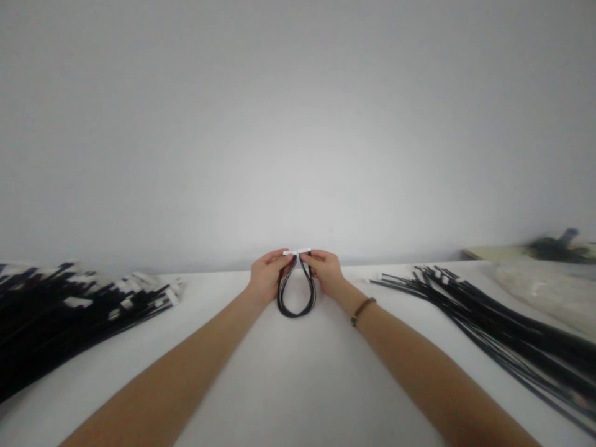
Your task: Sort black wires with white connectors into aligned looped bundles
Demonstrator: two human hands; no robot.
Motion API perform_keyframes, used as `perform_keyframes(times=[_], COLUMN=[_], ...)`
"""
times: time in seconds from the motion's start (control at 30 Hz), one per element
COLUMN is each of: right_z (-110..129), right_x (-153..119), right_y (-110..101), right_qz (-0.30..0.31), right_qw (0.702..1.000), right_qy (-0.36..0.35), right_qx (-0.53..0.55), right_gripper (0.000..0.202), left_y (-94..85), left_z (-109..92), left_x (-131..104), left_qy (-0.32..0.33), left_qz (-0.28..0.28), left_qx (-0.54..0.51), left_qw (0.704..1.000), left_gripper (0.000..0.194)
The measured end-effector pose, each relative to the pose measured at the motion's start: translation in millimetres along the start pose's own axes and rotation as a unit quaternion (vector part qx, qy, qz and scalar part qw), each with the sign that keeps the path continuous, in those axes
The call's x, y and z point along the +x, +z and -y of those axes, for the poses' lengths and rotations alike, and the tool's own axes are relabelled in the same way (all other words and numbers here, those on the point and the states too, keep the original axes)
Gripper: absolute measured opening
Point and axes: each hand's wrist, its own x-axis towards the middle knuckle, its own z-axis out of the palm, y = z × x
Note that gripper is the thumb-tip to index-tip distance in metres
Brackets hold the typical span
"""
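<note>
A black wire harness (297,315) hangs in a U-shaped loop between my two hands, above the white table. My left hand (269,273) pinches one end of it just below a white connector (289,252). At the other end, my right hand (326,269) pinches the wires below a second white connector (304,251). The two connectors are side by side, with a small gap between them. A brown beaded bracelet (362,310) is on my right wrist.
On the left lies a large pile of black wires (69,323) with white connectors. Several long black cables (493,323) lie to the right. Behind them sits a clear plastic bag (544,288), with a blurred dark object (559,247) farther back. A pale wall (298,124) rises behind the table (279,385).
</note>
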Motion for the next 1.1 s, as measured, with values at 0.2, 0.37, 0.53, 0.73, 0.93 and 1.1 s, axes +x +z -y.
perform_keyframes(times=[0.2, 0.37, 0.53, 0.73, 0.93, 1.1], right_z=[2.1, 1.1, 2.2, 3.6, 1.7, 2.9], right_x=[-1.3, -1.4, -2.0, -3.3, -2.8, -3.0], right_y=[0.9, 0.8, 1.2, 1.6, 0.9, 1.2], right_qz=[-0.010, -0.005, -0.008, 0.003, 0.003, -0.008], right_qw=[1.000, 1.000, 1.000, 1.000, 1.000, 1.000], right_qy=[0.005, 0.005, 0.009, 0.004, -0.002, 0.001], right_qx=[0.003, -0.003, -0.002, 0.003, 0.012, -0.001], right_gripper=[0.027, 0.028, 0.029, 0.027, 0.025, 0.026], left_y=[-1.1, -1.3, -0.7, -0.8, -0.1, 1.2], left_z=[1.4, 0.4, -0.5, -0.5, -2.2, -3.5], left_x=[2.4, 2.3, 0.3, -0.3, -1.3, -1.7], left_qy=[0.002, 0.001, 0.001, 0.003, -0.011, -0.007], left_qz=[0.012, 0.011, 0.018, 0.020, 0.018, 0.020], left_qx=[0.011, 0.007, 0.003, 0.004, -0.012, -0.018], left_qw=[1.000, 1.000, 1.000, 1.000, 1.000, 1.000], left_gripper=[0.034, 0.034, 0.034, 0.035, 0.034, 0.033])
